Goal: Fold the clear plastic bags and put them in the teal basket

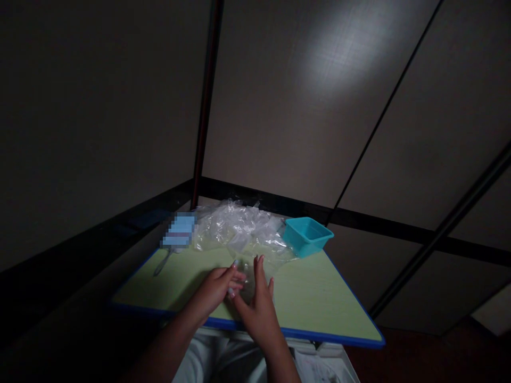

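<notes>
A thin, clear plastic bag lies between my hands near the front of the table, its outline hard to make out. My left hand has its fingers bent around the bag's left side. Facing it, my right hand has fingers raised and apart, with the thumb reaching toward the left fingers beside the plastic. Just beyond the hands spreads a crumpled heap of clear plastic bags.
A turquoise plastic basket stands at the table's back right. At the back left sits a blurred light-blue object with a grey strap. The green table has a blue edge; dark panelled walls rise behind it.
</notes>
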Demonstrator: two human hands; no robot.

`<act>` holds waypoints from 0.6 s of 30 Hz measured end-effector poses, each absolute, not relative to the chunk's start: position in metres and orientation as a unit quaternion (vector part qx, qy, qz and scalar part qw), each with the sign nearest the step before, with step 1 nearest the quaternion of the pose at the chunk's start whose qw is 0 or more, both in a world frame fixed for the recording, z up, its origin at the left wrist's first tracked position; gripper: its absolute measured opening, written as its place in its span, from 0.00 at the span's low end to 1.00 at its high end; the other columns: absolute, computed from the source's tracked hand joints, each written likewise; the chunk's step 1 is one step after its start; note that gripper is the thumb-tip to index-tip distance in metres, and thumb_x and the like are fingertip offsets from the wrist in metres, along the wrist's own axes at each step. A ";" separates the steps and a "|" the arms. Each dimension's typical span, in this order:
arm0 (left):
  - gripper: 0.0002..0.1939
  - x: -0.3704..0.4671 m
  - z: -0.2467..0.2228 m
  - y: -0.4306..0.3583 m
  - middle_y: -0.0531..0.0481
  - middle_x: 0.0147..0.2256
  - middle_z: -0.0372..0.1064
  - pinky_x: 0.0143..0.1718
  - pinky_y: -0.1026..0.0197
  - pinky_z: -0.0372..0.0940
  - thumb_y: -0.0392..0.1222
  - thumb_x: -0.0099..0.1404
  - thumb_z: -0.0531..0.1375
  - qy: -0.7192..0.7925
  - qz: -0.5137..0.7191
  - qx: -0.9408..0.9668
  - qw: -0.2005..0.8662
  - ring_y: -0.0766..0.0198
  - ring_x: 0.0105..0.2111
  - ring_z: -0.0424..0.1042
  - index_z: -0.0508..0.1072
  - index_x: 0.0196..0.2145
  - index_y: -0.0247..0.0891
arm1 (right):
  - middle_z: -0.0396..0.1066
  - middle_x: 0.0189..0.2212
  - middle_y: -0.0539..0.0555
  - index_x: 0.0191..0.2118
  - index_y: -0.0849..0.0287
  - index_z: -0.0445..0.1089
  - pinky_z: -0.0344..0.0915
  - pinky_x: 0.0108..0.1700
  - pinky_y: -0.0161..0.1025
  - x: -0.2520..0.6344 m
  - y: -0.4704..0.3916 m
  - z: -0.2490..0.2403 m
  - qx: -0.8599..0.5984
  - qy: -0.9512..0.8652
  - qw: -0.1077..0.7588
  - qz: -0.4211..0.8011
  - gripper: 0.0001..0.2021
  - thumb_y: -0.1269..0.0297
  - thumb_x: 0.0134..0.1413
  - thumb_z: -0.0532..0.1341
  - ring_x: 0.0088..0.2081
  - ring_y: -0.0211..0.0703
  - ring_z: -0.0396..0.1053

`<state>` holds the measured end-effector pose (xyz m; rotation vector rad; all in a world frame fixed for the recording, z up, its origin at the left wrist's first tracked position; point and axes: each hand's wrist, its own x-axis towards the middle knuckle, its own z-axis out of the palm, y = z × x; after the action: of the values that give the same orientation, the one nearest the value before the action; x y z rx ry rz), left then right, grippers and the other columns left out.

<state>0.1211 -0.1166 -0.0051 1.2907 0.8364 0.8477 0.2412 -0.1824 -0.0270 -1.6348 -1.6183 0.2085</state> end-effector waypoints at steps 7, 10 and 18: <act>0.32 0.121 -0.003 -0.114 0.36 0.35 0.74 0.41 0.54 0.64 0.66 0.49 0.57 0.353 0.364 0.547 0.666 0.51 0.37 0.73 0.74 0.32 0.29 | 0.34 0.64 0.56 0.64 0.57 0.32 0.37 0.61 0.53 0.272 -0.199 -0.035 -0.635 -0.658 0.403 0.048 0.38 0.61 0.54 0.55 0.63 0.48 0.32; 0.33 0.128 -0.006 -0.117 0.39 0.35 0.73 0.40 0.54 0.64 0.64 0.51 0.57 0.344 0.370 0.531 0.681 0.53 0.36 0.73 0.70 0.42 0.31 | 0.34 0.64 0.55 0.64 0.57 0.32 0.39 0.61 0.51 0.274 -0.200 -0.034 -0.606 -0.684 0.404 0.053 0.38 0.62 0.54 0.56 0.63 0.47 0.32; 0.28 0.146 -0.006 -0.124 0.46 0.32 0.72 0.37 0.60 0.64 0.57 0.57 0.57 0.313 0.377 0.442 0.752 0.59 0.34 0.73 0.63 0.49 0.35 | 0.32 0.64 0.54 0.64 0.55 0.30 0.35 0.62 0.50 0.262 -0.191 -0.024 -0.553 -0.710 0.425 0.099 0.36 0.61 0.57 0.54 0.63 0.45 0.32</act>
<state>0.1460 -0.1241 -0.0059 0.9651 0.6837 0.8230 0.2623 -0.1913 -0.0240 -1.3834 -1.7746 0.2485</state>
